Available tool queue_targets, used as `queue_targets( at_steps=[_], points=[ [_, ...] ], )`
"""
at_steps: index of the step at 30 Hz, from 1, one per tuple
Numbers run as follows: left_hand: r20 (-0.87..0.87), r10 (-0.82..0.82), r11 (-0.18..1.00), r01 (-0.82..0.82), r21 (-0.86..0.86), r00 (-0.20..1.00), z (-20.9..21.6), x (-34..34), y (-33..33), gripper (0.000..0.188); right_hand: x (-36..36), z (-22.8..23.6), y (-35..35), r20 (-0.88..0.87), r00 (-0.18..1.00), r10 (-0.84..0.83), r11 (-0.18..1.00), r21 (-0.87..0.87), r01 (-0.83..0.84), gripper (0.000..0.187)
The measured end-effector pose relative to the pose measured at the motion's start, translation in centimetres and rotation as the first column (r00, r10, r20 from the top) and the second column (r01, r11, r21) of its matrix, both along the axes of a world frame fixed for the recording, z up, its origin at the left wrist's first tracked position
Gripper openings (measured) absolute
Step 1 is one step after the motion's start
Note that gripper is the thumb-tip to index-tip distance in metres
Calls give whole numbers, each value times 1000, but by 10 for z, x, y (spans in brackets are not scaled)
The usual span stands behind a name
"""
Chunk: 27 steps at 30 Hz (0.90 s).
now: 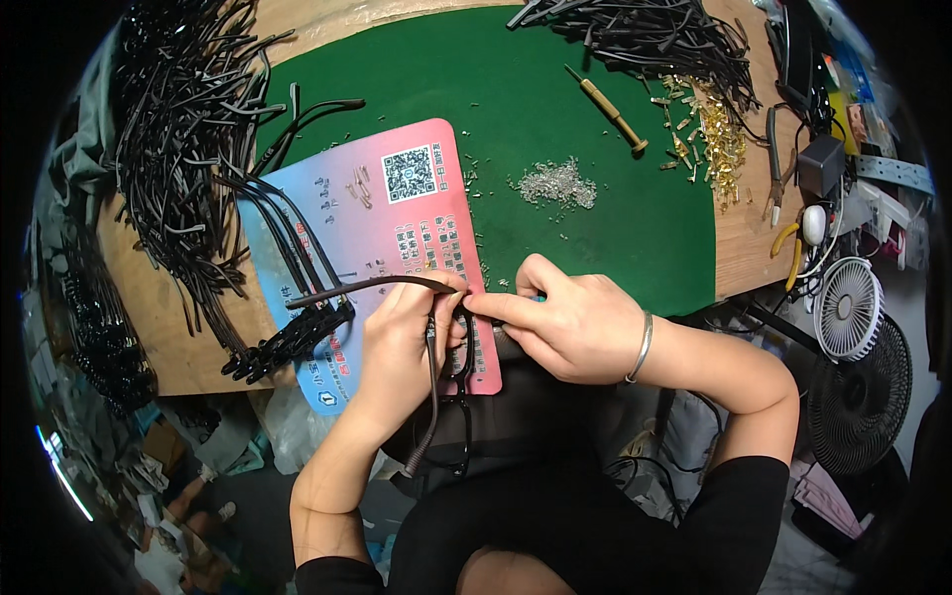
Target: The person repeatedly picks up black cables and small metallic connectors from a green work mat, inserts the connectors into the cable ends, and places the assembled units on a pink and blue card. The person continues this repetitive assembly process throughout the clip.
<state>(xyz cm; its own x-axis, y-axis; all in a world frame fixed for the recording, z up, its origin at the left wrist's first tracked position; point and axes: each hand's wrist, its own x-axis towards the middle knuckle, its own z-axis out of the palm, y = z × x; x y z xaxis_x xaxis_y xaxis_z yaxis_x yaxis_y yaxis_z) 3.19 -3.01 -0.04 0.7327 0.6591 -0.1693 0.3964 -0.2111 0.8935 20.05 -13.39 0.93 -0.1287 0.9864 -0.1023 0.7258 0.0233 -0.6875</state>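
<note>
My left hand (397, 332) is closed around a dark eyeglass frame (464, 397), pinching it where a temple joins the front. One temple (369, 285) of that pair points out to the left; the other (428, 431) hangs down toward my lap. My right hand (585, 322) brings its index fingertip and thumb against the same joint, fingers curled. Whatever lies between those tips is too small to see. Both hands are over the near edge of a pink and blue printed sheet (307, 188). Loose small screws (374, 266) lie on it, just beyond my left hand.
On the green mat (645, 238) lie a heap of tiny silver screws (558, 185) and a brass screwdriver (613, 114). Gold-coloured small parts (724, 149) lie at right. Black temples (183, 129) pile up at left, near stacked frames (297, 342). A white fan (850, 307) stands right.
</note>
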Motion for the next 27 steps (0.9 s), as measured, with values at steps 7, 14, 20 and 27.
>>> queue_targets(
  at_steps=[7, 14, 20, 27],
  points=[
    [34, 27, 991, -31, 129, 999, -11, -4, -7, 9, 11, -3, 14, 167, 971, 168, 980, 75, -183, 36],
    [36, 30, 982, -36, 185, 999, -15, -3, -9, 9, 10, -5, 16, 115, 978, 174, 981, 66, -183, 32],
    [17, 48, 982, -50, 183, 999, -13, -1, -10, 7, 10, -7, 17, 100, 981, 167, 982, 70, -174, 30],
    [141, 18, 951, -60, 304, 990, -21, -1, -9, 6, 9, -7, 12, 178, 976, 127, 983, 107, -147, 33]
  ],
)
